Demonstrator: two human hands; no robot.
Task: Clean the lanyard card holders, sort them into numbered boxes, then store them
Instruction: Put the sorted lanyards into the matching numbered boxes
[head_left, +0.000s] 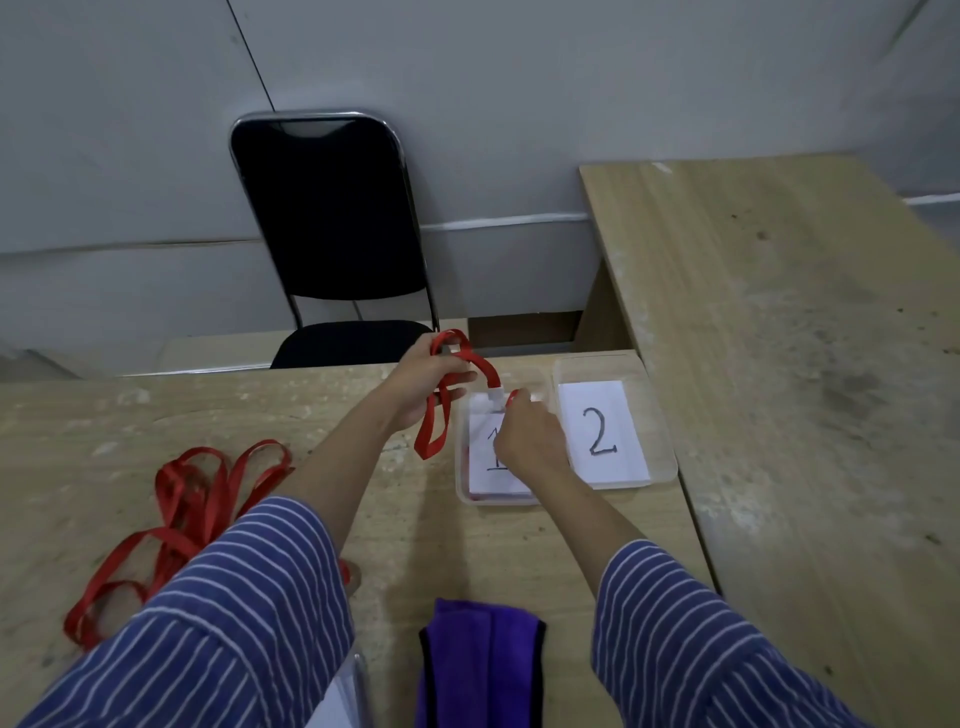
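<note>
A worn wooden surface (130, 426) stands against a grey wall, a black chair (332, 208) pushed in on its far side and a second wooden top (779, 322) butting in at the right. Two clear plastic boxes sit side by side: box 1 (465, 480) directly beneath the right hand (527, 441), box 2 (660, 457) just to that hand's right. The left hand (423, 382), arm stretched forward in a blue striped sleeve (234, 623), has its grip clamped on a looped red lanyard (441, 410), raised just left of box 1. The right hand's grip is pinched on the lanyard's other end, over the box's far edge; a clear card holder (483, 402) shows faintly beside it. More red lanyards (182, 509) lie heaped left of the left forearm, and a purple cloth (480, 665) lies at the near edge between the sleeves.
</note>
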